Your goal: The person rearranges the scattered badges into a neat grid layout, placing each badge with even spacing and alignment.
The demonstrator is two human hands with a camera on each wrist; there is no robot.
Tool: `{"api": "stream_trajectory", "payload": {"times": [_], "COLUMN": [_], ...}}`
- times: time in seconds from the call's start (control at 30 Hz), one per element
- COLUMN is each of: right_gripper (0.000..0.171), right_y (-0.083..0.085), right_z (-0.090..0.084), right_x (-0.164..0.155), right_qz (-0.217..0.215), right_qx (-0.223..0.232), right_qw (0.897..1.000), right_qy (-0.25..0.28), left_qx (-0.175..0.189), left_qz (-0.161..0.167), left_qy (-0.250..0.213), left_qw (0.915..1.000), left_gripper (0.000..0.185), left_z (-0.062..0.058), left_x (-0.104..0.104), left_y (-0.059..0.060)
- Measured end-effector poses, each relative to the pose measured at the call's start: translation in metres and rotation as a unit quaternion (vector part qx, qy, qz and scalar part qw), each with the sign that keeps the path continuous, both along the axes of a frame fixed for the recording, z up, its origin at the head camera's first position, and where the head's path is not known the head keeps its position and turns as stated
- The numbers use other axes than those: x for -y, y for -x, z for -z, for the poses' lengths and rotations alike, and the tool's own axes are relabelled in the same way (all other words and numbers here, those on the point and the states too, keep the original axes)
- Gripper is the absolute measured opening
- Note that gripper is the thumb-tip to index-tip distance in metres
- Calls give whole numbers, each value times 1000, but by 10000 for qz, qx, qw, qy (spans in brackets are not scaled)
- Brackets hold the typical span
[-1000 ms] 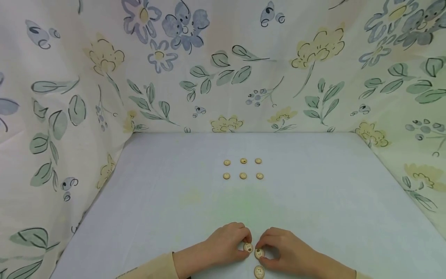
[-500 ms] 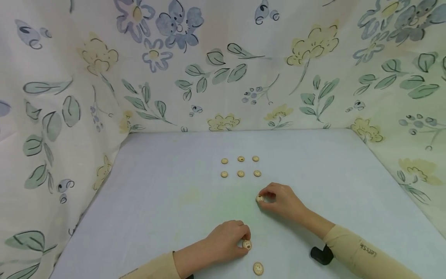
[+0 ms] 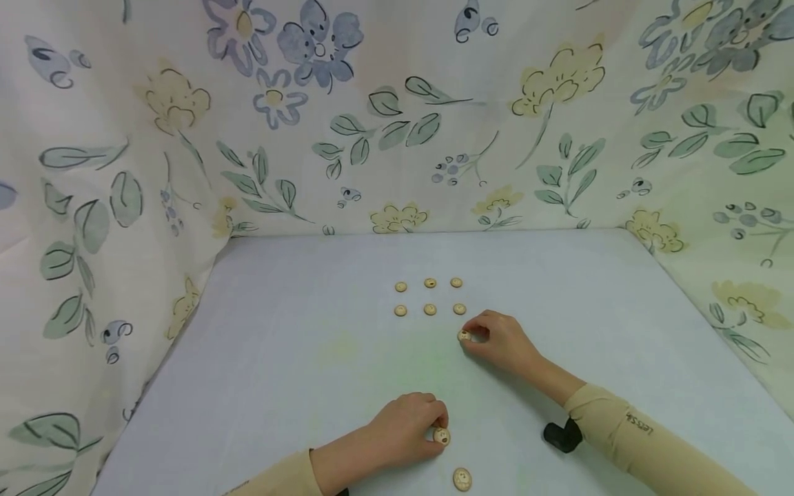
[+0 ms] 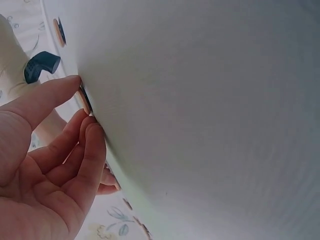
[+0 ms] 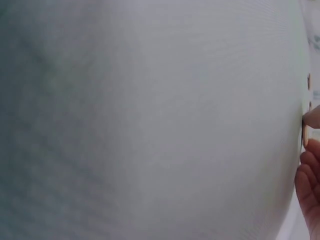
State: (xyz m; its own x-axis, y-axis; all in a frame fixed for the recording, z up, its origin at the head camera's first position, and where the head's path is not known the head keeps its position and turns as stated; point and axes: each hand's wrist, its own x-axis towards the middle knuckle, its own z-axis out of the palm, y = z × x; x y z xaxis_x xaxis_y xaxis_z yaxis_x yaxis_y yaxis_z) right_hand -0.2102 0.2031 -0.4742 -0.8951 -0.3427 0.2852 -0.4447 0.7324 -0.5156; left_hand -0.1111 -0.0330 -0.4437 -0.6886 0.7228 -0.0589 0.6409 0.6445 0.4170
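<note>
My left hand [image 3: 406, 430] pinches a small round wooden disc [image 3: 442, 436] by its edges, low in the head view. A face is drawn on that disc. In the left wrist view the same disc [image 4: 84, 100] sits on edge-on between thumb and fingertips, at the white surface. Farther forward and to the right, my right hand [image 3: 502, 344] holds another wooden disc [image 3: 463, 335] between thumb and fingers. It lies just in front of the near right disc [image 3: 459, 309] of two rows of three. One more disc [image 3: 462, 479] lies alone near the bottom edge.
The white tabletop [image 3: 279, 358] stretches back to a flowered cloth [image 3: 409, 165] that hangs behind and along both sides. A black wrist mount [image 3: 563, 435] juts from under the right sleeve [image 3: 645, 434].
My right hand has carried its disc forward, from beside my left hand to just short of the two rows. My left hand has stayed in place with its disc.
</note>
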Motion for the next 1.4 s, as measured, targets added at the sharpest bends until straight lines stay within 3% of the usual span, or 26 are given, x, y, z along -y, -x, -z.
{"api": "stream_trajectory", "payload": {"times": [0.43,0.97,1.4], "right_gripper": [21,48,35], "right_y": [-2,-20,-50], "right_z": [4,-1,-9], "right_x": [-2,-6,-3], "right_qz": [61,48,-907], "right_qx": [202,262,235], "right_qw": [9998,9993,9940], "right_qy": [22,277,562], "left_qx": [119,32,130], "left_qz": [-22,1,-28], "left_qy": [13,-43,-44], "left_qw": [9999,10000,9999], "left_gripper": [17,16,17], "left_z": [-2,0,-1], "left_x": [-1,0,0], "left_y": [-1,0,1]}}
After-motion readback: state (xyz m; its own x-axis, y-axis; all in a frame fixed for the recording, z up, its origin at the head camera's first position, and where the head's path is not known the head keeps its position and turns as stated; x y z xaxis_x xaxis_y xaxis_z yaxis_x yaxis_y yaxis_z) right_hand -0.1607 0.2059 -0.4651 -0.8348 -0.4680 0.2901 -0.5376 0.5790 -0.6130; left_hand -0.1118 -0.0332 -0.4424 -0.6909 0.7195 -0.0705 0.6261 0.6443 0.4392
